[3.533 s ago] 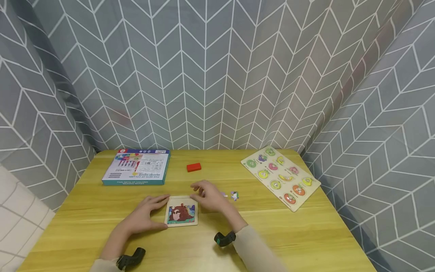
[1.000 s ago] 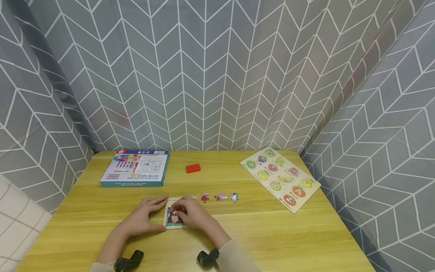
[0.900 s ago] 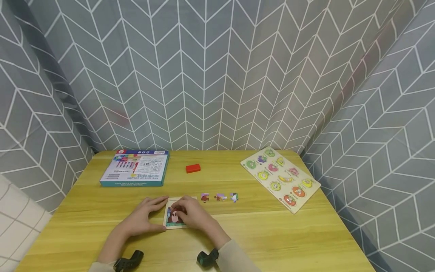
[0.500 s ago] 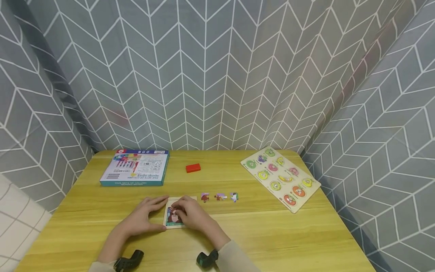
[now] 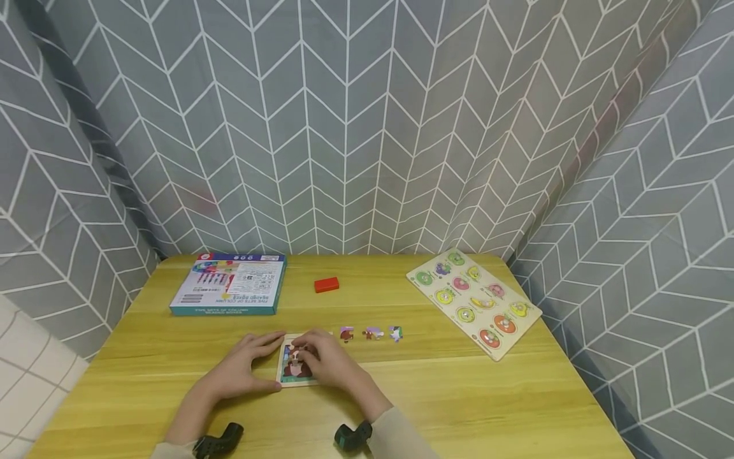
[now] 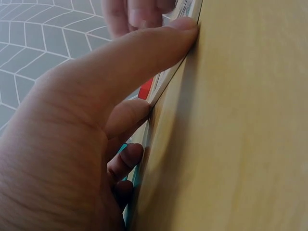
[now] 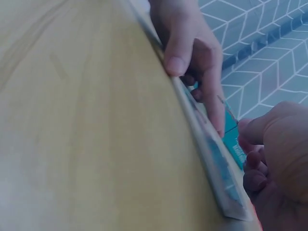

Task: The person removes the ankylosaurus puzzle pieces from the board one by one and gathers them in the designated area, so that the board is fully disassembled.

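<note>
A small square jigsaw tray [image 5: 297, 384] with a pale wooden border and a brown animal picture lies on the table. My left hand [image 5: 243, 363] grips its left side, thumb at the near corner and index finger at the far one. Over the right part of the tray, my right hand [image 5: 327, 360] pinches a thin jigsaw piece [image 7: 228, 109] between thumb and fingertips, tilted above the picture in the right wrist view. The right hand hides much of the picture. Three loose jigsaw pieces [image 5: 373, 333] lie in a row just right of the tray.
A flat beaded-toy box [image 5: 229, 287] lies at the back left. Behind the tray is a red block [image 5: 327, 284]. A wooden fruit peg board [image 5: 474, 303] lies slanted at the back right. Patterned curtains [image 5: 344, 127] hang behind the table.
Since the earliest frame, my right hand has moved left from beside the tray to over it. In the last half second its fingertips lift slightly, showing more brown picture. The left hand stays put.
</note>
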`<state>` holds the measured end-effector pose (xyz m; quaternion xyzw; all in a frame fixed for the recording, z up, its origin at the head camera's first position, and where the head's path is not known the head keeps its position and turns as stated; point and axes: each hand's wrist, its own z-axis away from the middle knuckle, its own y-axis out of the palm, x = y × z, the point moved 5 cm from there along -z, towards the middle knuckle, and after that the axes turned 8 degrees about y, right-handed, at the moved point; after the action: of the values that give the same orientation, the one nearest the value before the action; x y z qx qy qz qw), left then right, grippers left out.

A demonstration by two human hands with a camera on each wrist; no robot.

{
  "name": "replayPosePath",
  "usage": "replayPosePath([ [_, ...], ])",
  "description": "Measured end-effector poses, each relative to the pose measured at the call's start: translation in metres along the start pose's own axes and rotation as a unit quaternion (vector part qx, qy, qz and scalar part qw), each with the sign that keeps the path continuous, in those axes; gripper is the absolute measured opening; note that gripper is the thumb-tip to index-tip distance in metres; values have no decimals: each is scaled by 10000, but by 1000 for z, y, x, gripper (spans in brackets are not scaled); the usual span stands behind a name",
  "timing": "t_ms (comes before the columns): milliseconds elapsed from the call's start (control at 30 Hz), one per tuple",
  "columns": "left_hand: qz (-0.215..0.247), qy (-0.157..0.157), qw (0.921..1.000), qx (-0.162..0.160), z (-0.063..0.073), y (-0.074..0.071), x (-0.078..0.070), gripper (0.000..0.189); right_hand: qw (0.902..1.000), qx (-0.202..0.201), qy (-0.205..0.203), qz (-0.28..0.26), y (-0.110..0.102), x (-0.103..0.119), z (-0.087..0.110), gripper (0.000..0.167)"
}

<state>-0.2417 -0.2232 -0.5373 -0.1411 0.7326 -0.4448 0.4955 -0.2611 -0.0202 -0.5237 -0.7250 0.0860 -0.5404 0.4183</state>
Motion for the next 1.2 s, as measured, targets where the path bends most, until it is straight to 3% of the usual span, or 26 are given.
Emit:
replayPosePath([
  [200,4,31,10000,-46,0,0,0,98,9986,-241,62,-464,-24,-6,9,26],
  [500,95,-13,10000,-18,2,2,-2,100,9946,-852,337,-497,-56,-52,40,24],
  [733,17,49,10000,-32,1,0,-2,101,9955,-857,369,-145,-63,-64,57,21],
  [1000,54,34,10000,-14,0,2,0,101,9967,-748,102,310,-57,-59,60,19],
  [1200,52,46,10000,-21,0,2,1,101,9970,-679,186,314,-56,-60,61,21],
])
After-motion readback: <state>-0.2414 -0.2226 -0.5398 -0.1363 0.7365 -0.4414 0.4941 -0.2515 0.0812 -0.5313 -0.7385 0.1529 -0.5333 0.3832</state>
